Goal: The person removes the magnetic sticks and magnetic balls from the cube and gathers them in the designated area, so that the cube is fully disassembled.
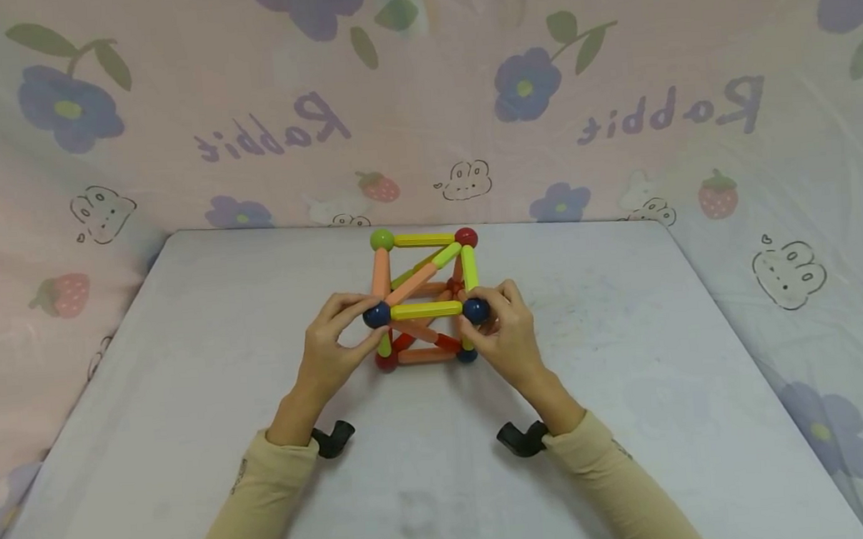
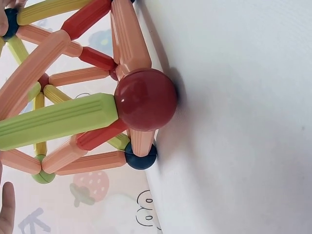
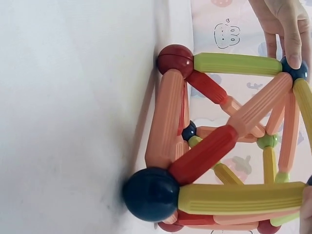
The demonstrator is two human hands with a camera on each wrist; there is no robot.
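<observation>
A cube-like frame of ball-and-rod building pieces stands on the table, with diagonal rods across its sides. My left hand [image 1: 324,348] pinches the dark blue ball [image 1: 377,314] at its upper front left corner. At the upper front right corner, my right hand [image 1: 510,337] grips another dark blue ball [image 1: 475,309]. A yellow rod [image 1: 427,310] joins these two balls. Low on the near side, a red ball [image 2: 146,100] and a dark blue ball [image 3: 151,194] rest on the tabletop. Behind, a green ball [image 1: 382,240] and a red ball [image 1: 466,238] form the upper far corners.
The white-covered table [image 1: 182,362] spreads around the frame. A patterned cloth [image 1: 419,95] with flowers and rabbits hangs behind the table and at its sides. Black curved pieces [image 1: 334,439] sit at both wrists beside the beige sleeves [image 1: 252,503].
</observation>
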